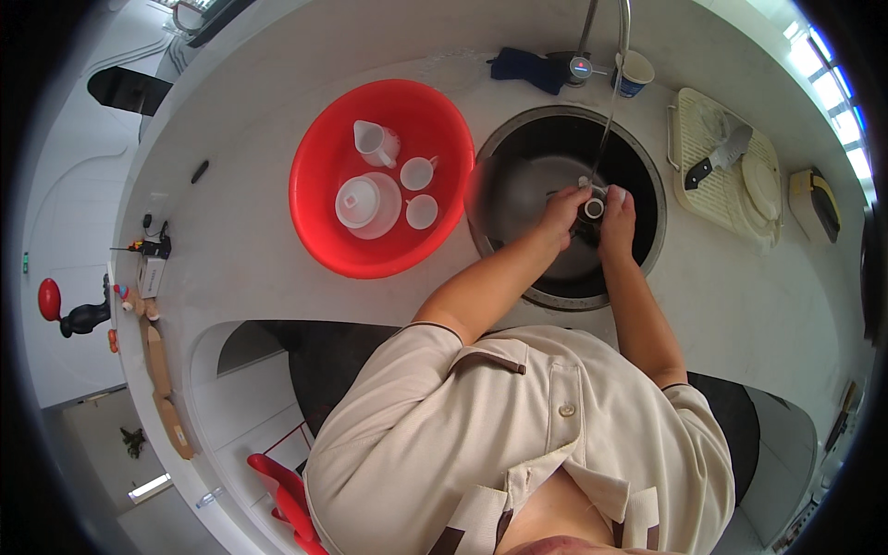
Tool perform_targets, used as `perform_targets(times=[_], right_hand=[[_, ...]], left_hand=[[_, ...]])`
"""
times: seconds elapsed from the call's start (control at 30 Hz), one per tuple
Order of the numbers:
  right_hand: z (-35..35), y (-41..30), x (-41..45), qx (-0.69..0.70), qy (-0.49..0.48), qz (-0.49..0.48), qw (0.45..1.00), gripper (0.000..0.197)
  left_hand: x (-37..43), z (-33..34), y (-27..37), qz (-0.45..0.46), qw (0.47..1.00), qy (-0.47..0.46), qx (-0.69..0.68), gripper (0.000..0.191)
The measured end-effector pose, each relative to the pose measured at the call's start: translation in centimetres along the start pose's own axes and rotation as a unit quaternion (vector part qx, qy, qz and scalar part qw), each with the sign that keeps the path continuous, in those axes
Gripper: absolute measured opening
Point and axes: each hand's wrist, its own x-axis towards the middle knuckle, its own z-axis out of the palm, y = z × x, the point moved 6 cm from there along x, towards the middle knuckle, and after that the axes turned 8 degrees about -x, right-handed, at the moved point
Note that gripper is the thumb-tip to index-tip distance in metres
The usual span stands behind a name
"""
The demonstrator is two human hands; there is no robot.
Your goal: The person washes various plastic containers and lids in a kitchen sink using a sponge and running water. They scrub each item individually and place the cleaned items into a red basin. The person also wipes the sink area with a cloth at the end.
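Observation:
My left hand and my right hand are over the round dark sink. Between them they grip a small round part, with a white ring and dark centre facing up. Its exact kind is unclear, and the fingers cover its sides. A thin stream of water falls from the curved metal faucet beside the fingers of my left hand. Left of the sink, a red plastic basin holds a clear pitcher, two small cups and a lidded clear container.
Behind the sink lie a dark blue cloth and a paper cup. A drying rack at right carries a black-handled knife and a pale round lid. Farther right stands a yellow-and-black box. A dark pen-like object lies left.

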Motion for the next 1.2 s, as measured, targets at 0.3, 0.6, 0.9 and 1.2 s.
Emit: perform_targets(times=[0.3,0.6,0.9,1.2], right_hand=[[-0.3,4.4,1.5,0.055,-0.024,-0.002,0.998,0.029],[0.2,3.0,0.7,0.11,-0.075,0.114,0.984,0.027],[0.2,4.0,1.1,0.11,-0.087,0.133,0.981,0.033],[0.3,2.5,0.1,0.069,-0.083,0.129,0.986,0.032]], left_hand=[[0.5,-0.2,1.5,-0.056,0.998,-0.019,0.012,0.019],[-0.1,1.5,4.2,-0.041,0.982,-0.015,0.185,0.021],[-1.4,0.1,3.3,-0.162,0.983,-0.004,-0.082,0.023],[-0.7,1.5,3.1,-0.103,0.995,-0.007,-0.004,0.017]])
